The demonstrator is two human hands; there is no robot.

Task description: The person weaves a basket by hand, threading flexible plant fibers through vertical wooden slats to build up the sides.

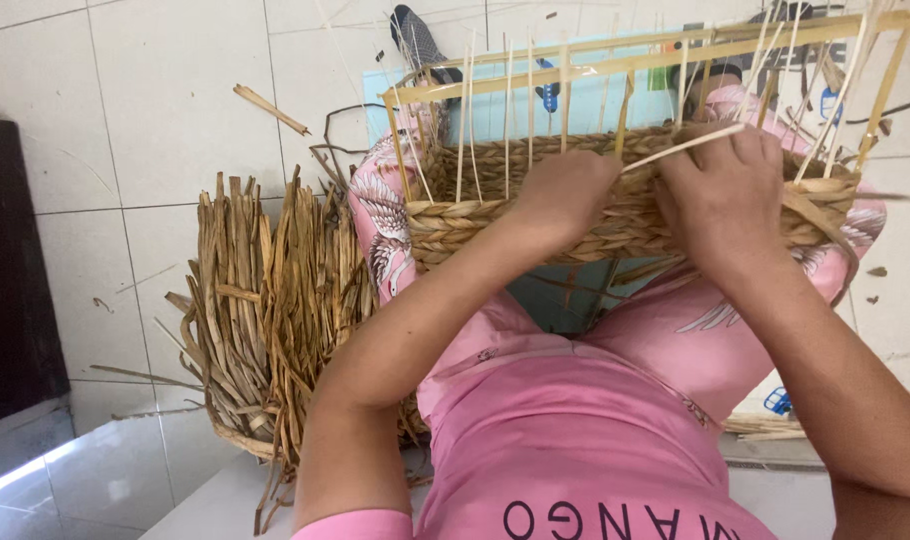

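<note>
Taking the half-woven basket (625,215) on the lap as our landmark, we start far to its left, where a dark panel (15,270) stands against the tiled floor (145,150), cut off by the frame edge so we cannot tell what it belongs to. Nearer the basket, still to its left, a bundle of dried flat reeds (275,320) lies on the floor, its lower end hidden behind our left forearm. Above that bundle one loose reed scrap (270,108) lies alone on the tiles. The basket itself rests across the knees, in pink patterned trousers (385,230); braided straw rows wrap its lower wall, and thin upright splints rise to a rectangular yellow frame (615,62) along its top. Our left hand (565,190) is pressed against the near wall of the basket, fingers curled over the braid; the fingertips are hidden, so we cannot tell just what it pinches. Our right hand (725,195) lies just beside it, also on the braided wall, clenched on a pale straw strand (685,147) that runs up to the right. Behind the basket a light blue mat (585,100) shows only between the splints. At the basket's right end the braid and trouser knee blur together.
</note>
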